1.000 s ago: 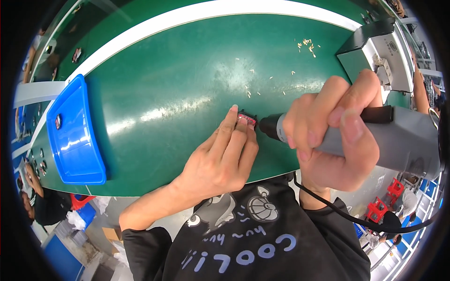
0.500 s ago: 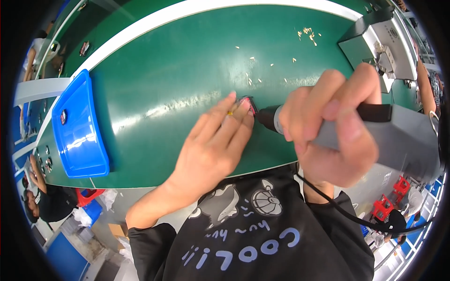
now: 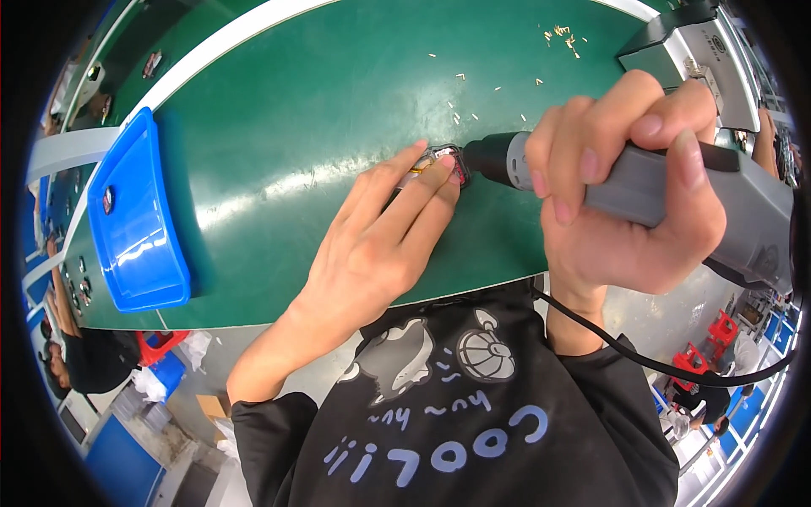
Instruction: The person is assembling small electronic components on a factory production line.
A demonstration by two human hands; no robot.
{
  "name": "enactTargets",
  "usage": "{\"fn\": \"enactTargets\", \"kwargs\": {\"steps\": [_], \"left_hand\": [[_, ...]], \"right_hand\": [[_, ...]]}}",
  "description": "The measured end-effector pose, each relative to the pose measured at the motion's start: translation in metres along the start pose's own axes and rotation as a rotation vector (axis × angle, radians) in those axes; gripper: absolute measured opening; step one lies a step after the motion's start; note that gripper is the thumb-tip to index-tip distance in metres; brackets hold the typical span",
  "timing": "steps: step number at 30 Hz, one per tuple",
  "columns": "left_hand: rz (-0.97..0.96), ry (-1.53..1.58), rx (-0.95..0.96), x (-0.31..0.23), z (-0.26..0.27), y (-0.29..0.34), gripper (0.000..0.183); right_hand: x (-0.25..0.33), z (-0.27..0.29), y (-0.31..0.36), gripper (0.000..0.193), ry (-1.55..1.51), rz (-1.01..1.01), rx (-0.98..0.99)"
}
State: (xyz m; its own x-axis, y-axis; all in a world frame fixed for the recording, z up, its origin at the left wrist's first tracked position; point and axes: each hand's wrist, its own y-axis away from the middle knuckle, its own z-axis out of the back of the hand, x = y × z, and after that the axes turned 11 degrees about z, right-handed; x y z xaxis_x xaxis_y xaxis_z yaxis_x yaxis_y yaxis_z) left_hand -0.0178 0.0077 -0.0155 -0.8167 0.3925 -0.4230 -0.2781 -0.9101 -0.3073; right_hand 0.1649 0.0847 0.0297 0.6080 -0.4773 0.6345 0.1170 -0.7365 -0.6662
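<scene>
My left hand (image 3: 372, 232) lies over a small dark electronic device (image 3: 461, 169) on the green table, its fingers holding it down. Bits of pink, a yellow strip and a clear or shiny part show between the fingers; the rest is covered. In my right hand (image 3: 629, 182) is a grey electric screwdriver (image 3: 612, 194), with the fingers wrapped around its body. Its black nose (image 3: 498, 158) points left at the device's right edge. Whether the tip touches the device, I cannot tell.
Small screws (image 3: 564, 38) lie in a loose pile at the far right, others strewn nearer. A blue tray (image 3: 139, 253) with one small device (image 3: 108, 200) stands at left. A grey-and-black box (image 3: 697, 63) stands back right. The black cable (image 3: 642, 363) hangs at lower right.
Both hands appear slightly higher in the picture, and the view has shifted. The screwdriver sits more level, its nose still beside the device. More of the device shows between my left fingers.
</scene>
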Motion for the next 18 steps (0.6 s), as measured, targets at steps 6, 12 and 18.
{"fn": "enactTargets", "kwargs": {"steps": [6,12,18], "left_hand": [[-0.025,0.001,-0.019,0.003,-0.002,0.001,0.029],[-0.010,0.010,-0.036,0.000,-0.002,0.001,0.026],[0.024,0.015,-0.003,-0.001,0.004,0.001,0.026]], "right_hand": [[-0.004,-0.001,-0.013,0.029,0.011,-0.083,-0.001],[-0.006,0.001,-0.016,0.032,0.008,-0.099,0.040],[-0.008,-0.002,-0.014,0.030,0.050,-0.057,0.102]]}}
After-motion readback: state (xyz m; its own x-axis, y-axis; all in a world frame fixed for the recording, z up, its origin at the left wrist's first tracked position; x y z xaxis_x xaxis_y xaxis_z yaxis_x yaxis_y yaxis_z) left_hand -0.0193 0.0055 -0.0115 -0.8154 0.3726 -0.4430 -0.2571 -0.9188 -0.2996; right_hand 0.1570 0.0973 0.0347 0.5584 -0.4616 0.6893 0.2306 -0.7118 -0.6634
